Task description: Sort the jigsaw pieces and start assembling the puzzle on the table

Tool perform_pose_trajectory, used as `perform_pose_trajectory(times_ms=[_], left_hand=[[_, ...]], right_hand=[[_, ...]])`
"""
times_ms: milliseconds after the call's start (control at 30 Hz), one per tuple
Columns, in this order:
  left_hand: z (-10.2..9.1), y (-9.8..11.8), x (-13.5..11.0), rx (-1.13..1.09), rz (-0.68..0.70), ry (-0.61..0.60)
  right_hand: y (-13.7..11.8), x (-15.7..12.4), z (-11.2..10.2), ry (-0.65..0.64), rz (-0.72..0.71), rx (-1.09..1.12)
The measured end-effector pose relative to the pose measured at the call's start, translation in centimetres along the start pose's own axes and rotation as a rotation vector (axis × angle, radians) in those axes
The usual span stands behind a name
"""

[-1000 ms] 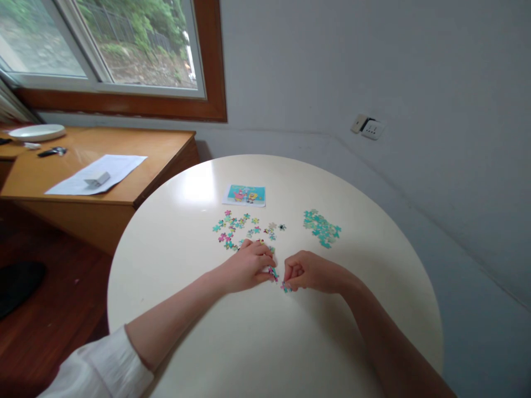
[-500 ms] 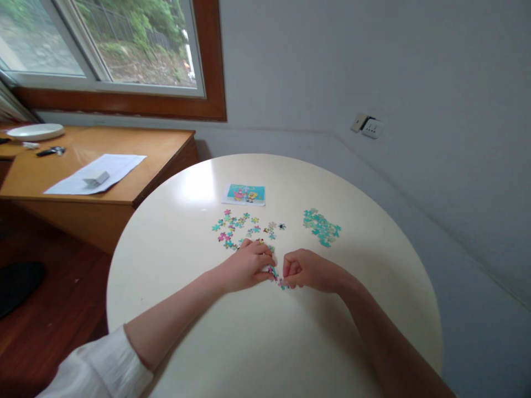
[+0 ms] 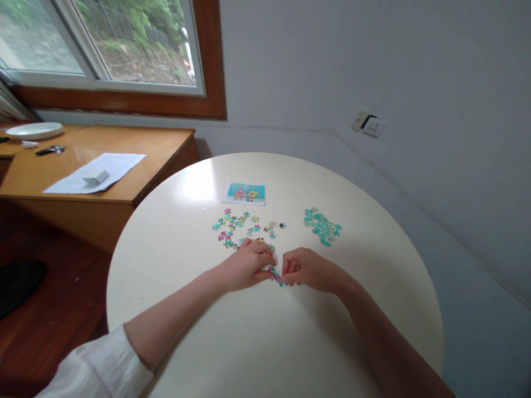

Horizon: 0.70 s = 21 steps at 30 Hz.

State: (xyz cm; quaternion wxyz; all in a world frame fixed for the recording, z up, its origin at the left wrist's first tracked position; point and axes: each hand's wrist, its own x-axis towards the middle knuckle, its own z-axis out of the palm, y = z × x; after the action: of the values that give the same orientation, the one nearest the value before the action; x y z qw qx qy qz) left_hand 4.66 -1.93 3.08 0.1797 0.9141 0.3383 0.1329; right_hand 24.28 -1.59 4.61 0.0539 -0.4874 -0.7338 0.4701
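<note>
Both hands rest on a round cream table [image 3: 249,354]. My left hand [image 3: 248,266] has its fingers curled, pinching small joined jigsaw pieces [image 3: 274,272] against the tabletop. My right hand [image 3: 305,269] is closed in a loose fist, its fingertips gripping a small jigsaw piece [image 3: 282,282] that touches the left hand's pieces. Just beyond the left hand lies a scatter of loose pink and teal pieces [image 3: 234,226]. A pile of teal pieces [image 3: 321,226] lies beyond the right hand. A small reference picture card [image 3: 244,193] lies farther back.
A wooden desk [image 3: 157,149] stands to the left with a paper sheet [image 3: 97,171], a small grey box [image 3: 96,177] and a white plate [image 3: 34,130]. A window [image 3: 103,44] is above it. A wall socket [image 3: 369,125] sits on the grey wall at right.
My right hand has slid a little left and away, bringing its piece up against the pieces under my left hand. The left hand has barely moved.
</note>
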Motion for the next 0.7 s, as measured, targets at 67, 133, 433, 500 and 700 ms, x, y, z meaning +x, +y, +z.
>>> perform_pose_trajectory(times_ms=[67, 133, 433, 500, 700], left_hand=[[-0.02, 0.01, 0.01, 0.000, 0.005, 0.003], [0.01, -0.03, 0.02, -0.001, 0.010, 0.006], [0.30, -0.34, 0.01, -0.004, 0.012, 0.017], [0.28, -0.32, 0.00, 0.000, 0.011, 0.015], [0.29, -0.30, 0.04, -0.002, 0.023, 0.016]], right_hand=[[0.01, 0.02, 0.00, 0.000, -0.003, -0.006], [0.06, 0.08, 0.06, 0.008, -0.004, -0.016], [0.21, 0.29, 0.36, 0.039, 0.001, -0.041], [0.22, 0.29, 0.33, 0.032, 0.006, -0.033], [0.13, 0.22, 0.29, 0.037, -0.020, -0.052]])
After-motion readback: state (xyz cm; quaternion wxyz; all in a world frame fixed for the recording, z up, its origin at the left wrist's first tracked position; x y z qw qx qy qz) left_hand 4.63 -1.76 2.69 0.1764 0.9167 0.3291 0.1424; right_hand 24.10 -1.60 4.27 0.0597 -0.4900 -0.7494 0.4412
